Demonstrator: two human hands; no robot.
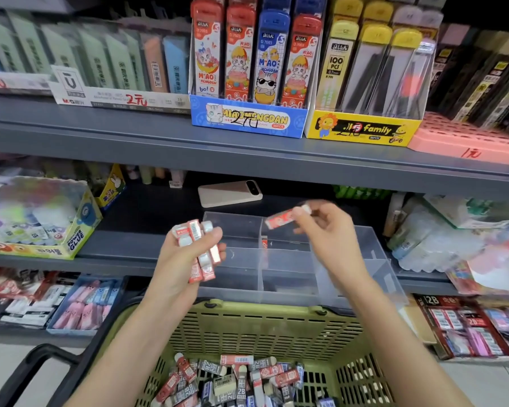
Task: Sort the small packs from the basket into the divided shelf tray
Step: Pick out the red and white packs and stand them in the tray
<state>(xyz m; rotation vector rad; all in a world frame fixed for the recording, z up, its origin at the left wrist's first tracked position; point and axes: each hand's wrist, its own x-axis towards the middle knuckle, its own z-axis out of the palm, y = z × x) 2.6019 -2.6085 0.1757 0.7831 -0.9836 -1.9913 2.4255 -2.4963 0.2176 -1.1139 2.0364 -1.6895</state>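
I read MIAOMENGDAN on the blue box (249, 120), family on the yellow box (362, 129), POWER GLUE on a carton (76, 239), 2B on packs (241, 390).

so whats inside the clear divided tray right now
One red pack shows near the middle of the clear tray. The left hand and right hand cover parts of it.

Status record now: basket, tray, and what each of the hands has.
basket: green, holds mixed packs, red and black
tray: clear, divided; lone pack inside by a divider
left hand: grips bundle of red packs
right hand: pinches single red pack above the tray
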